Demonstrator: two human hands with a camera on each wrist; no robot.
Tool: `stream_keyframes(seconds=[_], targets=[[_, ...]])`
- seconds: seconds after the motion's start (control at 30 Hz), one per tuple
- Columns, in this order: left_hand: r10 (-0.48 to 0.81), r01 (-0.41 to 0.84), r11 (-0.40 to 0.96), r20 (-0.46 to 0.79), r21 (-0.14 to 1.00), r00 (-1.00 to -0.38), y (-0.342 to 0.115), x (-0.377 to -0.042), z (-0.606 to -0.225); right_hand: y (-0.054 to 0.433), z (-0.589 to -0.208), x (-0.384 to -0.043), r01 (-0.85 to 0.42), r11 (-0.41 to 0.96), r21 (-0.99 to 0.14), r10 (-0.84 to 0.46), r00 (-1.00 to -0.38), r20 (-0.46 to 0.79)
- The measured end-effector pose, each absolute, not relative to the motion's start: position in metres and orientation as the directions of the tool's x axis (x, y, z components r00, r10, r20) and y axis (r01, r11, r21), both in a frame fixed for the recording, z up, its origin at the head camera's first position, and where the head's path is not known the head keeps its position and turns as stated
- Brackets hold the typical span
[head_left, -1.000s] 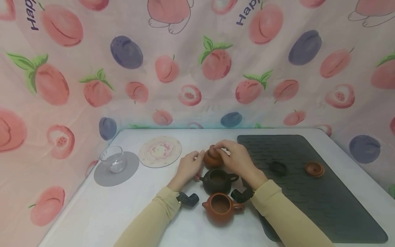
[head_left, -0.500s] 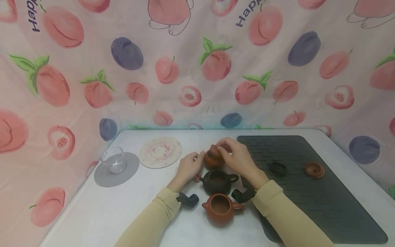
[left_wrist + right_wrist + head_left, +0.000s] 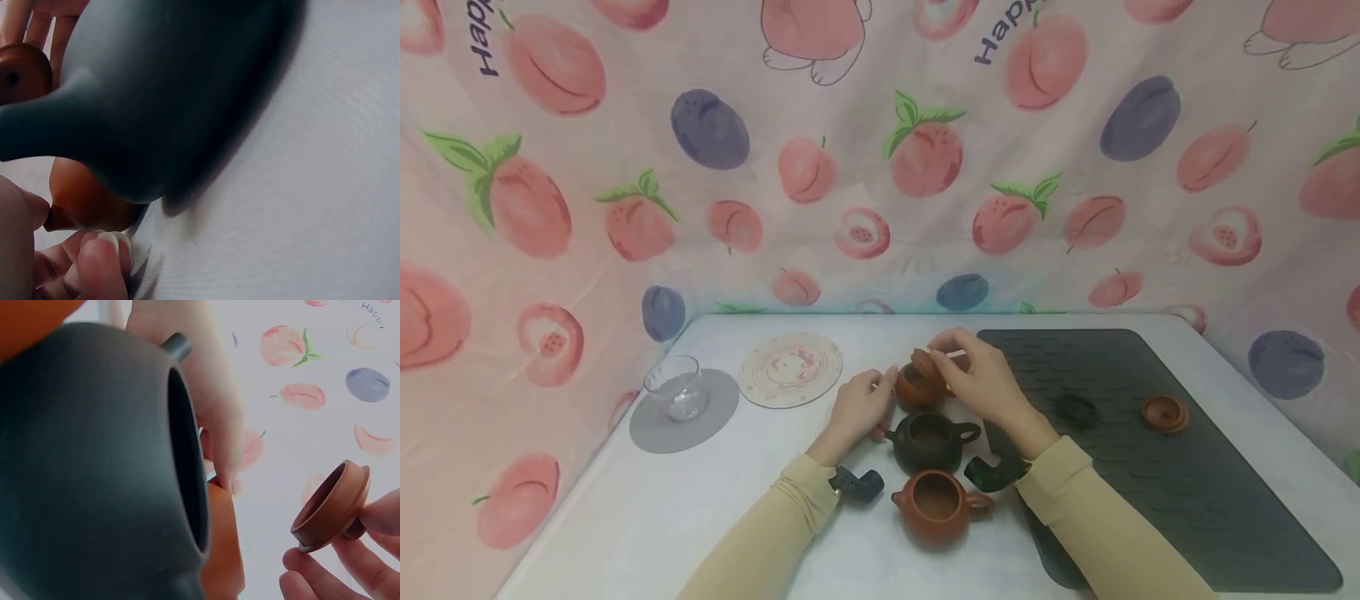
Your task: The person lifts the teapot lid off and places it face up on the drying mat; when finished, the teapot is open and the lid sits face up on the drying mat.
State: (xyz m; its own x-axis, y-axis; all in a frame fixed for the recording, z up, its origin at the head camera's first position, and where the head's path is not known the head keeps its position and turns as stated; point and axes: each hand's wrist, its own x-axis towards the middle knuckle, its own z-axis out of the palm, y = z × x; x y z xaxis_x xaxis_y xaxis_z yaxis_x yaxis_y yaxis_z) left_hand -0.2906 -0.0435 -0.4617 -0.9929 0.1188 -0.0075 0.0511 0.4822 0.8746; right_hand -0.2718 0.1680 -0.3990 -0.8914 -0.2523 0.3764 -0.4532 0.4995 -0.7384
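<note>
My right hand (image 3: 983,377) pinches a reddish-brown teapot lid (image 3: 334,509) by its knob, tilted with its hollow underside showing. It is raised just over the far brown teapot (image 3: 914,392). My left hand (image 3: 861,405) steadies that teapot at its spout, with the thumb and fingers about the spout tip in the left wrist view. Nearer to me stands a lidless black teapot (image 3: 916,451), its spout to the left and handle to the right. In front of that is an open reddish clay teapot (image 3: 931,527). The three pots form a line.
A dark ridged mat (image 3: 1157,508) covers the right side, bearing a black lid (image 3: 1077,411) and a brown lid (image 3: 1164,413). At the left a glass cup (image 3: 681,390) stands on a grey round mat (image 3: 651,435). A patterned round coaster (image 3: 790,370) lies behind.
My right hand has lifted the lid slightly off the far teapot, tilted it and drawn it a little to the right. My left hand stays at the spout.
</note>
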Motion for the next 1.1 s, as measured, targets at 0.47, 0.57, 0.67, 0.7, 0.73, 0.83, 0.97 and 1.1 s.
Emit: stream_keyframes(seconds=[0.47,0.57,0.67,0.7,0.73,0.83,0.97,1.1], targets=[[0.117,0.041,0.487,-0.019,0.873,-0.993,-0.044,-0.292,-0.463,0.17,-0.393,-0.276,-0.378,0.369,-0.849,-0.246,-0.921,0.303],[0.121,0.044,0.494,-0.018,0.868,-0.992,-0.044,-0.292,-0.463,0.172,-0.393,-0.277,-0.362,0.374,-0.854,-0.237,-0.927,0.289],[0.122,0.044,0.495,-0.019,0.868,-0.992,-0.044,-0.292,-0.463,0.172,-0.392,-0.276,-0.32,0.361,-0.876,-0.222,-0.942,0.252],[0.121,0.044,0.494,-0.019,0.868,-0.992,-0.044,-0.293,-0.464,0.172,-0.391,-0.275,-0.301,0.354,-0.885,-0.218,-0.947,0.235],[0.12,0.043,0.494,-0.019,0.868,-0.993,-0.044,-0.293,-0.464,0.172,-0.39,-0.275,-0.282,0.34,-0.897,-0.215,-0.952,0.218],[0.116,0.038,0.489,-0.021,0.871,-0.993,-0.044,-0.293,-0.464,0.172,-0.388,-0.275,-0.219,0.267,-0.938,-0.213,-0.963,0.164],[0.113,0.03,0.481,-0.028,0.876,-0.993,-0.044,-0.293,-0.463,0.173,-0.386,-0.275,-0.135,0.125,-0.983,-0.234,-0.967,0.103],[0.111,0.024,0.482,-0.033,0.876,-0.993,-0.043,-0.292,-0.463,0.174,-0.386,-0.277,-0.052,0.004,-0.999,-0.252,-0.967,0.049]])
